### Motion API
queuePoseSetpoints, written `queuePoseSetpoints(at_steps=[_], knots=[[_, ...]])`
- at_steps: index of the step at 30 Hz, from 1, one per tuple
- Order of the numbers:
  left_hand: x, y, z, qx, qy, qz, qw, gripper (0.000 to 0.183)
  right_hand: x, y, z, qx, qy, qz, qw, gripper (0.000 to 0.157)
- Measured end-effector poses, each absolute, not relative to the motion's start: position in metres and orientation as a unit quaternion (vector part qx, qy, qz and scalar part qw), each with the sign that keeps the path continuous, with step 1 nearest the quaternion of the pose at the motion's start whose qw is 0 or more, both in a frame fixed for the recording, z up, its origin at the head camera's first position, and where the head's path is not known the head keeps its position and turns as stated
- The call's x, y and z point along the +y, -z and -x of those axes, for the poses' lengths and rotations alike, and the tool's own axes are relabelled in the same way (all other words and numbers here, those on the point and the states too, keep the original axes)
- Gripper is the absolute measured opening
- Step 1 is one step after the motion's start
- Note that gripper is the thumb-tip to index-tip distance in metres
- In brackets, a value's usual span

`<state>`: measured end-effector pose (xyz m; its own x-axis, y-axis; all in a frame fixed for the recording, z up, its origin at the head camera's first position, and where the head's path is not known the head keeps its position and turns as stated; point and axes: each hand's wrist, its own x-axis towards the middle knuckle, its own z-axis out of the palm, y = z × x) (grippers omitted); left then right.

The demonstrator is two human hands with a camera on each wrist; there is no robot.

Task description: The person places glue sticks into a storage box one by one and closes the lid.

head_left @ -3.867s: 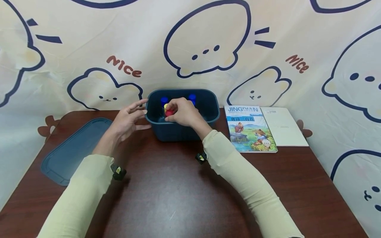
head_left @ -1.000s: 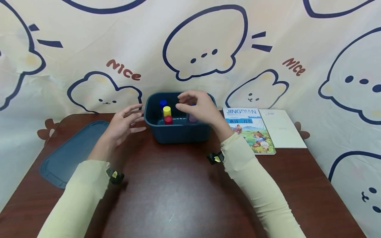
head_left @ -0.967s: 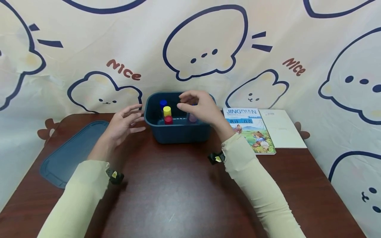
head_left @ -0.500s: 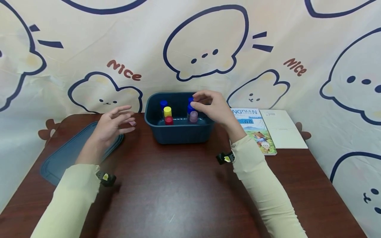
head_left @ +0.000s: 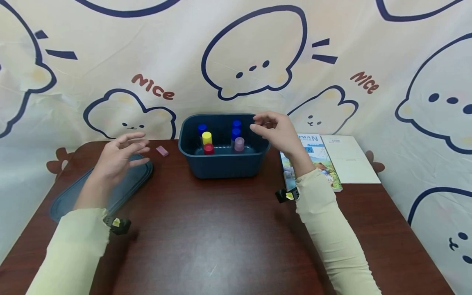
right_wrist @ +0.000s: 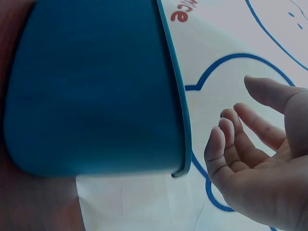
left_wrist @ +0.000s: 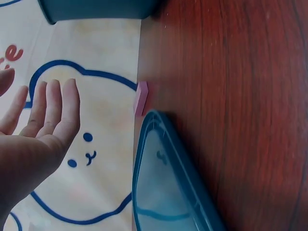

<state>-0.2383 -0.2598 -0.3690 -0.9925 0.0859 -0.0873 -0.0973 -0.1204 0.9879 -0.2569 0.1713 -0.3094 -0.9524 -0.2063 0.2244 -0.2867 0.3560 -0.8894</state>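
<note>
A dark teal plastic box point(head_left: 226, 167) stands at the back of the table. Inside, on its left, are a blue-topped tube point(head_left: 202, 129), a yellow-topped one point(head_left: 207, 137) and a red-topped one point(head_left: 209, 149). Two blue-topped tubes point(head_left: 236, 133) and a pale purple-topped tube point(head_left: 239, 144) stand on the right. My right hand point(head_left: 278, 133) hovers by the box's right rim, fingers loosely bent around nothing. Over the teal lid point(head_left: 130, 178) is my left hand point(head_left: 116, 159), fingers spread and holding nothing. Between lid and box lies a small pink block point(head_left: 162, 150), also visible in the left wrist view.
Two books lie right of the box: one with a colourful cover point(head_left: 291, 174), partly behind my right arm, and a pale one point(head_left: 350, 159). A printed cloth point(head_left: 155, 45) hangs directly behind the table. Brown tabletop point(head_left: 206, 229) extends in front of the box.
My right hand has moved from inside the box to its right rim, uncovering the tubes. My left hand has drawn back leftward from the box, leaving the pink block in view.
</note>
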Motion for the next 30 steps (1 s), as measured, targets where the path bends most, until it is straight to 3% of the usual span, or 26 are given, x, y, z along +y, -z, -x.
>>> queuePoseSetpoints(at_steps=[11, 30], knots=[[-0.286, 0.372, 0.224, 0.683, -0.729, 0.032, 0.018, 0.026, 0.192, 0.322, 0.259, -0.821, -0.559, -0.110, 0.031, 0.040], [-0.336, 0.397, 0.209, 0.743, -0.666, 0.065, 0.015, 0.022, 0.212, 0.342, 0.261, -0.819, -0.571, -0.051, -0.011, 0.050]])
